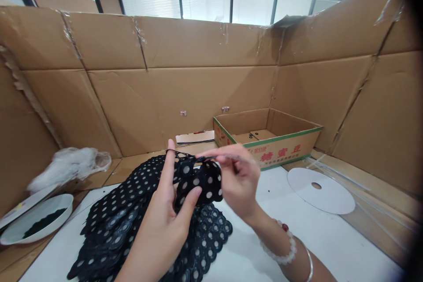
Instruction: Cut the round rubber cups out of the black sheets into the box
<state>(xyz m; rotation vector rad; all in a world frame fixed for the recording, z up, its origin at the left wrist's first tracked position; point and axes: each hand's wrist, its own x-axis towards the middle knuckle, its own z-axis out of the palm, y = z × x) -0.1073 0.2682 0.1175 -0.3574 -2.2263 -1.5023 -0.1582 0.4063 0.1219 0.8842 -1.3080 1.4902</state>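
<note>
My left hand (163,216) is raised over a heap of black polka-dot fabric pieces (115,220). Its thumb and fingers pinch a folded black dotted piece (201,183), shaped like a bow. A thin black loop goes round its index fingertip. My right hand (239,180) meets it from the right, its fingers pinched on the top edge of the same piece. Bead and metal bracelets sit on my right wrist.
An open cardboard box (280,141) with green edging stands behind the hands. A white disc with a centre hole (325,194) lies at the right. At the left sit a white bowl (36,224) and a crumpled plastic bag (69,165). Cardboard walls surround the white tabletop (317,246).
</note>
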